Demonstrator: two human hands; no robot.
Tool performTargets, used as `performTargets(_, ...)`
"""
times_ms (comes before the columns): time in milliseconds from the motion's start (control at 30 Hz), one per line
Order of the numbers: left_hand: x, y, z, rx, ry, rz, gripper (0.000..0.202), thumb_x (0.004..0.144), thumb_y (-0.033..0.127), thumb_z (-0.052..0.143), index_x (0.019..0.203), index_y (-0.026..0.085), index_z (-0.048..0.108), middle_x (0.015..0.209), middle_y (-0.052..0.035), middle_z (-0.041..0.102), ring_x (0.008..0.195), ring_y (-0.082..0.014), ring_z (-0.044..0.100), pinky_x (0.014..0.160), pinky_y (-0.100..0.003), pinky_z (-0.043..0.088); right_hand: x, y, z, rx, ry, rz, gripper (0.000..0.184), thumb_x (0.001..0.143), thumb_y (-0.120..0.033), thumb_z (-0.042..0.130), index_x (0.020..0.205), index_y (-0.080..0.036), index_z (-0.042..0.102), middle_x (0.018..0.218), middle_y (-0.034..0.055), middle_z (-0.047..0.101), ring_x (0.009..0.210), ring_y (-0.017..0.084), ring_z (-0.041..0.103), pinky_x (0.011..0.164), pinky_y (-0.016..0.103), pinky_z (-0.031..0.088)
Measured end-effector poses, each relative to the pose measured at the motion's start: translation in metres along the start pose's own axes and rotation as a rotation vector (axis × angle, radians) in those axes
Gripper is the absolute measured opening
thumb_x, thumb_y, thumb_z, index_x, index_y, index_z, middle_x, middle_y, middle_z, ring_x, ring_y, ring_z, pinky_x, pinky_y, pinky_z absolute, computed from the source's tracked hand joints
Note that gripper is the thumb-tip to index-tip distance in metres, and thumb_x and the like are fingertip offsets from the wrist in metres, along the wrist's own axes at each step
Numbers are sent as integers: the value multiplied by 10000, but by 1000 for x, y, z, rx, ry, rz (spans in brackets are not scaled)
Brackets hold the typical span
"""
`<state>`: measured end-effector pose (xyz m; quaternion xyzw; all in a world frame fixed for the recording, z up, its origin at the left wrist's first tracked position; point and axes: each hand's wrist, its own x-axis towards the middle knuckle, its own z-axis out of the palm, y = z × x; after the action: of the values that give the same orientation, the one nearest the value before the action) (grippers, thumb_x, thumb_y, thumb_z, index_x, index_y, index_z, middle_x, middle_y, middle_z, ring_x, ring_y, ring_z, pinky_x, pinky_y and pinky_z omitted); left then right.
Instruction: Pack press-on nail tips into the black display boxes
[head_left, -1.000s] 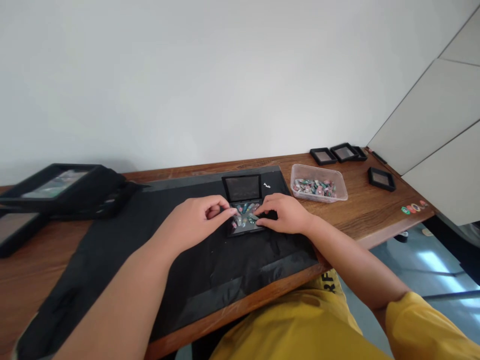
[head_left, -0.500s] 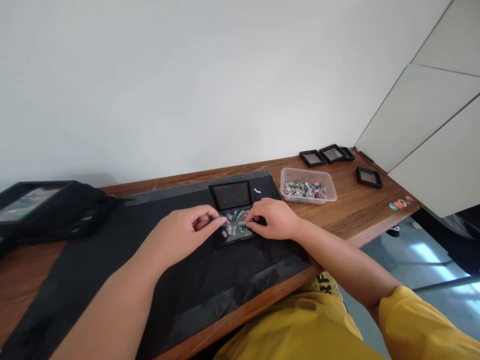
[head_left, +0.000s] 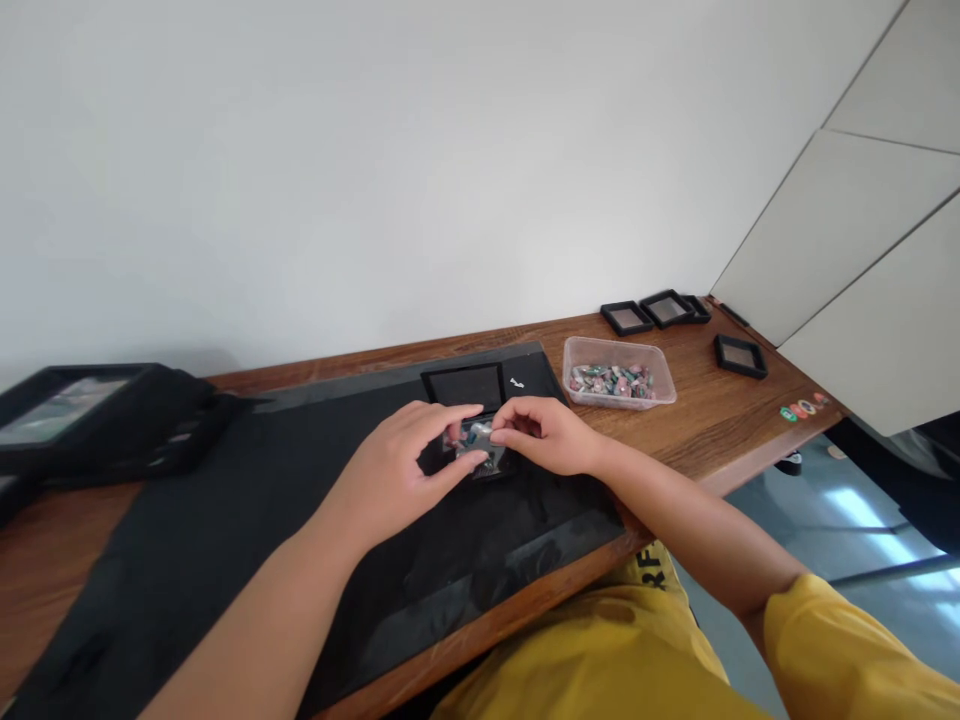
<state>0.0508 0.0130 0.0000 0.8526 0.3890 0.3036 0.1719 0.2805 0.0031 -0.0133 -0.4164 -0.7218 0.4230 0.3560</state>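
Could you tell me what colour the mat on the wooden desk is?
Black: the flat desk mat, clearest in the head view.

I've got both forearms extended forward and angled inward, left hand (head_left: 405, 465) palm down with thumb and index spread in a wide C, right hand (head_left: 551, 437) knuckles up with fingers curled toward the left's fingertips, hands nearly touching, right elbow bent.

A small craft workbench: wooden desk (head_left: 697, 420), black mat (head_left: 300, 520), tub of stones (head_left: 616, 375), display frames (head_left: 660, 308).
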Motion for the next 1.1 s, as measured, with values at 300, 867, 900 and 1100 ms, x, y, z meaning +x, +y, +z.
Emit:
performTargets(300, 0, 9, 6, -35, 130, 168, 244, 984, 403, 625, 1077, 221, 757, 1045, -86, 795, 999, -251, 719, 952, -430, 573, 0, 1, 1, 328, -88, 2, 518, 839, -662, 752, 857, -163, 613, 775, -8, 599, 685, 103, 506, 667, 257, 428)
performTargets(867, 3, 5, -7, -211, 318, -151, 173, 847, 391, 712, 799, 236, 773, 881, -7, 826, 825, -178, 762, 805, -293, 629, 1, -1, -6, 251, 8, 116, 465, 795, -620, 782, 823, -182, 629, 742, -20, 593, 659, 106, 484, 647, 264, 401)
performTargets(900, 3, 3, -7, -221, 339, -165, 169, 843, 388, 719, 806, 232, 774, 892, -9, 827, 832, -179, 764, 819, -296, 631, 1, 0, -6, 253, 14, 126, 465, 788, -616, 789, 806, -181, 625, 735, -18, 600, 655, 106, 492, 647, 264, 406)
performTargets(1100, 3, 0, -12, -196, 385, -213, 167, 824, 386, 722, 789, 230, 773, 821, 6, 812, 713, -147, 727, 703, -260, 607, -1, 0, -7, 268, -10, 166, 468, 737, -585, 843, 763, -168, 632, 731, 7, 661, 646, 107, 544, 615, 247, 421)
